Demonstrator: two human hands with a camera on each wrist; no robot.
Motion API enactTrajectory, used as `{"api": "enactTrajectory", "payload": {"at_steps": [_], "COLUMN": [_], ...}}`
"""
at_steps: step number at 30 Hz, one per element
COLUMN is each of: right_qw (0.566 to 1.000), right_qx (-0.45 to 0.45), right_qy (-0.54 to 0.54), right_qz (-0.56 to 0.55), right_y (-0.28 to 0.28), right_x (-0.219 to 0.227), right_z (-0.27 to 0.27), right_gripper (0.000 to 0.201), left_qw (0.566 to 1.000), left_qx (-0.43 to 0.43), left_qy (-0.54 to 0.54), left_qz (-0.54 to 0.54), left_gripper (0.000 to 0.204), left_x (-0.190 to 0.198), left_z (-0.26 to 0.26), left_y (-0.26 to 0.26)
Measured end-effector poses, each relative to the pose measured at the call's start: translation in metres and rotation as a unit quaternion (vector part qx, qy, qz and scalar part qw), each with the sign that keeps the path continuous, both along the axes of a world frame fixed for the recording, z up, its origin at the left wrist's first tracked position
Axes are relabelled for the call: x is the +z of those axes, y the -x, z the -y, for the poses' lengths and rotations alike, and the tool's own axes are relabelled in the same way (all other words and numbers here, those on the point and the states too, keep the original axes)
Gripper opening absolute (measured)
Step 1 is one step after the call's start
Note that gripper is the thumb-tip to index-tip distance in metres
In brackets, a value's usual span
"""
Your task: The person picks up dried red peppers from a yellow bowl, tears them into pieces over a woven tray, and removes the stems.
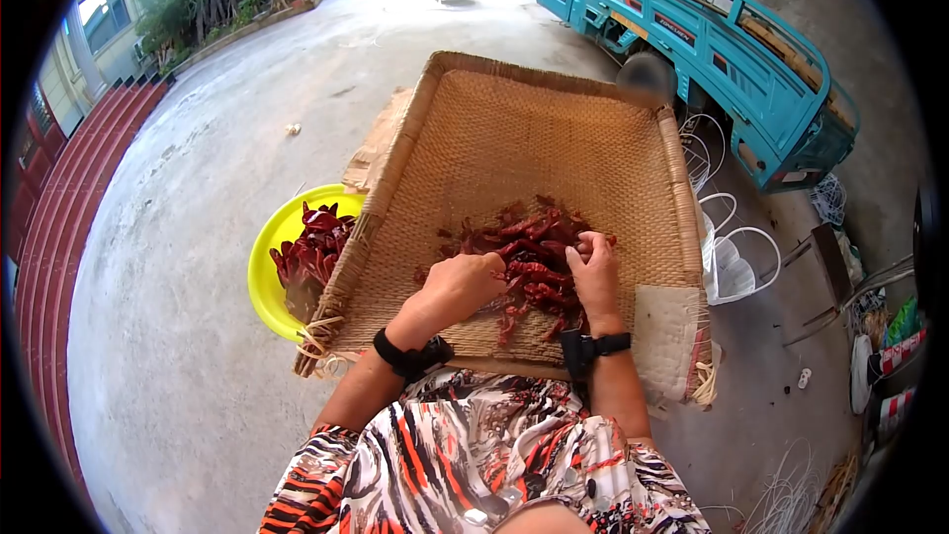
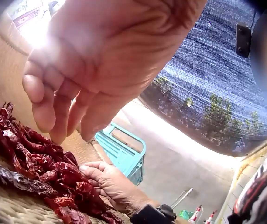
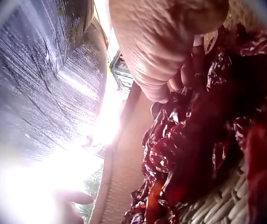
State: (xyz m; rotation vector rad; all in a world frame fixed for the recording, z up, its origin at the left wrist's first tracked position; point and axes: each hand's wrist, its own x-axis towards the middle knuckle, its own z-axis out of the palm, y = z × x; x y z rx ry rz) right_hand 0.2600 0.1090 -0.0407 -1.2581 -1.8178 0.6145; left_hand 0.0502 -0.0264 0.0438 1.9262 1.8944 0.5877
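Observation:
A heap of dried red chili peppers (image 1: 539, 262) lies in the front part of a woven tray (image 1: 514, 129). My left hand (image 1: 460, 287) is over the heap's left side; in the left wrist view its fingers (image 2: 45, 112) hang loosely bent with nothing between them. Opposite it, my right hand (image 1: 596, 282) reaches to the heap's right side. In the right wrist view that hand's bent fingers (image 3: 187, 72) touch the wrinkled pods. Their tips are partly hidden behind the peppers, and I cannot tell whether they pinch one.
A yellow basin (image 1: 265, 287) holding more red peppers stands beside the tray's left edge. On the right are a white bag with handles (image 1: 730, 267), a folding chair (image 1: 825, 272) and a turquoise cargo tricycle (image 1: 712, 49). Red steps (image 1: 84, 188) run along the far left.

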Motion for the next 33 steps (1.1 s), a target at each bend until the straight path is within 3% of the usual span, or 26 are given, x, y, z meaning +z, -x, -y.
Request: {"api": "enactTrajectory", "payload": {"at_steps": [4, 13, 19, 22, 25, 30, 33], "right_qw": [0.989, 0.993, 0.981, 0.991, 0.993, 0.988, 0.987], "right_qx": [0.0, 0.051, -0.017, 0.008, 0.074, 0.088, 0.124], "right_qy": [-0.105, 0.1, -0.089, 0.041, 0.089, 0.04, -0.015], "right_qz": [0.104, 0.04, 0.172, 0.124, -0.031, -0.118, -0.106], "right_y": [0.001, -0.005, 0.002, 0.005, 0.005, 0.008, 0.009], "right_x": [0.002, 0.002, 0.001, 0.018, 0.003, 0.017, 0.031], "right_z": [0.002, 0.0, 0.007, 0.012, 0.005, 0.01, 0.02], "right_gripper": [0.033, 0.039, 0.041, 0.042, 0.042, 0.038, 0.035], "left_qw": [1.0, 1.0, 1.0, 1.0, 1.0, 0.997, 0.98], "left_qx": [0.002, 0.016, -0.004, -0.014, -0.011, 0.045, 0.065], "left_qy": [0.02, 0.013, -0.002, -0.002, -0.004, -0.005, -0.158], "left_qz": [-0.012, -0.004, 0.004, 0.001, -0.006, 0.058, 0.104], "left_gripper": [0.026, 0.027, 0.024, 0.023, 0.024, 0.035, 0.039], "left_x": [0.001, -0.001, -0.008, -0.009, -0.009, -0.002, -0.009], "left_z": [-0.001, -0.003, -0.003, -0.004, -0.005, -0.007, -0.009], "left_y": [-0.002, -0.003, -0.002, -0.003, -0.004, -0.006, -0.007]}}
